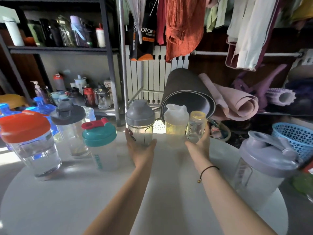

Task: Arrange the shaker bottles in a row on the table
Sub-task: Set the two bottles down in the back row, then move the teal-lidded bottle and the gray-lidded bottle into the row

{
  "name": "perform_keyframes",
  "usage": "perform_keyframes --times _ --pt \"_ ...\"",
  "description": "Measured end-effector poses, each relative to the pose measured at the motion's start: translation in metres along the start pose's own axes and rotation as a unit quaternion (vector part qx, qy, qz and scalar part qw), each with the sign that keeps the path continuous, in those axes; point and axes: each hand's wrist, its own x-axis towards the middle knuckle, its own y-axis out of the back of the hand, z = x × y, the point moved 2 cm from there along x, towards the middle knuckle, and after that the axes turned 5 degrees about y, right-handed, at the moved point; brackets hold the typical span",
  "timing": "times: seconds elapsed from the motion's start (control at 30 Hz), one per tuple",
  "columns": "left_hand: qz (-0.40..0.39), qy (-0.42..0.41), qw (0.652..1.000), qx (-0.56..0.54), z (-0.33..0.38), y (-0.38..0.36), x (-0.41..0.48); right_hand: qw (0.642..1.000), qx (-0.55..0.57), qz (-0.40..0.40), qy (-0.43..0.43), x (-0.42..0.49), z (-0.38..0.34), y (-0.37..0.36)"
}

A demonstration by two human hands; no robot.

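Several shaker bottles stand on a round white table [152,192]. My left hand [138,148] grips the grey-lidded clear bottle [140,122] at the far edge. My right hand [200,144] holds the small yellow-rimmed clear bottle [197,126], which touches a white-lidded yellowish bottle [176,126] to its left. To the left stand a teal-lidded bottle with a red cap [101,143], a dark-lidded clear bottle [71,129] and an orange-lidded clear bottle [28,143]. A large bottle with a lilac-grey lid [264,168] stands at the right edge.
Behind the table, a dark metal shelf [59,49] carries many other bottles. Rolled exercise mats [194,97] lean at the back centre, clothes hang above, and a blue perforated basket [294,138] sits at the right. Blue water jugs [42,106] stand at the left.
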Motion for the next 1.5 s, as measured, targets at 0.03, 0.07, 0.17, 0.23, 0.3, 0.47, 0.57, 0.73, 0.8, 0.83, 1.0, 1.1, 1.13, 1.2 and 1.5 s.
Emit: perform_keyframes --times 0.03,0.07,0.17,0.23,0.3,0.47,0.57,0.73,0.8,0.83,1.0,1.1,1.13,1.2,1.5 --pt "0.001 -0.001 1.000 0.013 0.000 -0.002 0.005 1.000 -0.009 -0.006 0.002 0.000 -0.001 0.000" --pt "-0.002 -0.003 1.000 0.025 0.001 -0.005 0.010 1.000 -0.017 -0.012 0.002 0.000 -0.001 0.000" --pt "-0.033 -0.030 0.998 0.040 0.000 -0.013 0.026 0.998 -0.056 -0.016 -0.011 -0.003 -0.002 0.001" --pt "-0.046 -0.037 0.997 0.043 0.001 -0.020 0.035 0.997 -0.072 -0.009 -0.010 -0.004 -0.002 0.001" --pt "-0.054 -0.040 0.997 0.045 0.000 -0.026 0.041 0.997 -0.072 -0.005 -0.007 -0.006 -0.002 0.000" --pt "-0.081 -0.041 0.994 0.057 -0.004 -0.039 0.047 0.997 -0.073 0.009 0.007 -0.010 -0.004 -0.005" --pt "-0.088 -0.042 0.994 0.058 -0.005 -0.043 0.047 0.997 -0.079 0.009 0.011 -0.012 -0.007 -0.007" --pt "-0.084 -0.052 0.993 0.058 -0.003 -0.042 0.045 0.997 -0.078 0.004 -0.010 -0.014 -0.012 -0.007" --pt "-0.088 -0.052 0.994 0.049 -0.001 -0.041 0.042 0.997 -0.079 0.009 -0.005 -0.016 -0.014 -0.007" --pt "-0.091 -0.050 0.993 0.047 -0.001 -0.040 0.040 0.997 -0.083 0.009 -0.004 -0.017 -0.015 -0.007" --pt "-0.108 -0.022 0.990 0.084 0.000 -0.036 0.022 0.994 -0.106 0.000 0.006 -0.025 -0.022 -0.009" --pt "-0.109 0.008 0.989 0.104 0.010 -0.023 0.003 0.994 -0.106 0.009 -0.011 -0.034 -0.032 -0.010" --pt "-0.109 0.017 0.988 0.108 0.014 -0.014 -0.009 0.994 -0.106 0.010 -0.016 -0.039 -0.036 -0.011" --pt "-0.097 0.031 0.991 0.087 0.018 0.009 -0.038 0.994 -0.109 0.001 -0.011 -0.052 -0.045 -0.012" --pt "0.209 0.227 0.951 0.002 0.030 0.113 -0.066 0.987 -0.092 -0.131 0.035 -0.069 -0.122 -0.024"
